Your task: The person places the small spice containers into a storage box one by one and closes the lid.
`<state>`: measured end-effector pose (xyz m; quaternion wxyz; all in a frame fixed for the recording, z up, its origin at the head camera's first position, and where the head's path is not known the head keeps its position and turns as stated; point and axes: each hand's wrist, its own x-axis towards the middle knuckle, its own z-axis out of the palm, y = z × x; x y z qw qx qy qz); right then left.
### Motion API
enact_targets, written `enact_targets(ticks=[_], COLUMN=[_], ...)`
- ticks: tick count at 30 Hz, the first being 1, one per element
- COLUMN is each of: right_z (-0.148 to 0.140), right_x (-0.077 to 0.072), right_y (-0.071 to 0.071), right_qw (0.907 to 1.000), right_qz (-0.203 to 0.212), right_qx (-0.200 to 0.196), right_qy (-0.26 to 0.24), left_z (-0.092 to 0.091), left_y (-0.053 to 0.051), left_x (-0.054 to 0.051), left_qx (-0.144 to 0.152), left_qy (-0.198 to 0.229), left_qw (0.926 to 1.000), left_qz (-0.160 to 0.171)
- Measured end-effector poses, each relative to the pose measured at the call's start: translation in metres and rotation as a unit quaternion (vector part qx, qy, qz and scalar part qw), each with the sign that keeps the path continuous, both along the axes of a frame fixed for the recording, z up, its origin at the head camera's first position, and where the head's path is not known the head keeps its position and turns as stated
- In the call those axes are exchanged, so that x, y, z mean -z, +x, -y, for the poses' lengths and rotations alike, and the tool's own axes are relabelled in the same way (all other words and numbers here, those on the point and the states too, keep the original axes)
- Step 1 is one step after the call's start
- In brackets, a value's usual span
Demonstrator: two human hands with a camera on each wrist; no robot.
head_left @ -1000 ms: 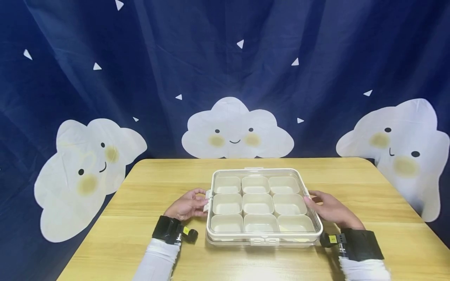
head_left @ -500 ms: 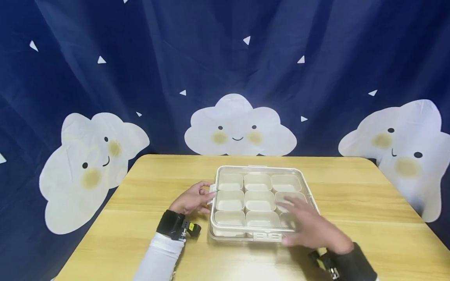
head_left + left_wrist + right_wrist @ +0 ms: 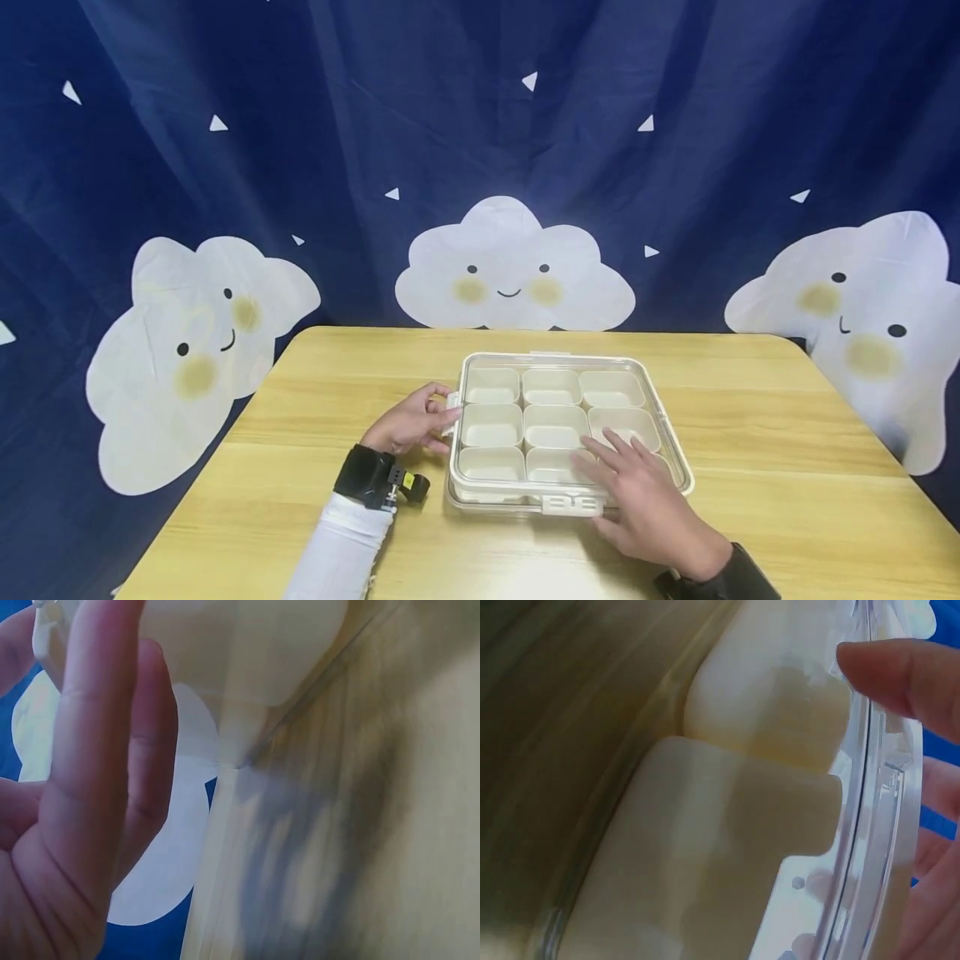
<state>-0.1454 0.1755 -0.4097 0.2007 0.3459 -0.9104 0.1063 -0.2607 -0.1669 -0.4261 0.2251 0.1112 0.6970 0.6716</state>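
Note:
A clear, lidded storage box (image 3: 684, 487) with a cream rim stands on the table. Cream cups (image 3: 555, 427) fill it in rows. At its left side my left hand (image 3: 408, 425) holds the side latch (image 3: 452, 412) between thumb and fingers; the left wrist view shows the long fingers (image 3: 94, 712) nearly straight. My right hand (image 3: 648, 504) lies over the front right corner, its fingers spread on the lid. The right thumb (image 3: 889, 679) is at the front wall beside the front latch (image 3: 572, 505). Whether it touches the latch is unclear.
The light wooden table (image 3: 352, 358) reaches out on every side of the box. Behind it hangs a dark blue curtain (image 3: 465, 108) printed with white clouds (image 3: 517, 258). A wrist camera (image 3: 412, 486) sticks out below my left hand.
My right hand has left the box's right side and moved over the front right corner. The left hand stays at the left latch. The view has shifted slightly.

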Motion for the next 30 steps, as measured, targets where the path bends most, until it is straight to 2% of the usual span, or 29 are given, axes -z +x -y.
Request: enact_targets(ticks=[3, 6, 10, 13, 19, 25, 30], right_z=[-0.001, -0.001, 0.004, 0.008, 0.009, 0.011, 0.016], right_x=[-0.001, -0.002, -0.002, 0.000, 0.002, 0.003, 0.007], right_y=[0.000, 0.000, -0.001, -0.002, 0.000, 0.000, 0.001], right_qw=[0.9996, 0.9965, 0.9833, 0.9771, 0.9744, 0.9753, 0.9845], right_qz=[-0.011, -0.014, -0.011, -0.009, 0.013, 0.035, 0.005], right_qx=[-0.024, -0.069, -0.146, -0.175, -0.190, -0.181, -0.142], right_qy=[-0.006, -0.045, -0.108, -0.121, -0.119, -0.121, -0.103], left_z=[-0.001, -0.002, 0.000, 0.002, 0.005, 0.006, 0.008], left_y=[0.001, 0.003, 0.004, 0.003, 0.000, -0.001, -0.003], left_x=[-0.001, -0.003, -0.003, -0.001, 0.003, 0.004, 0.007], left_qx=[0.000, 0.001, 0.014, 0.024, 0.029, 0.028, 0.040], left_qy=[0.002, 0.009, 0.021, 0.026, 0.026, 0.037, 0.063], left_qw=[1.0000, 0.9999, 0.9996, 0.9993, 0.9992, 0.9988, 0.9970], left_qz=[0.003, 0.008, 0.011, 0.011, 0.013, 0.013, 0.018])
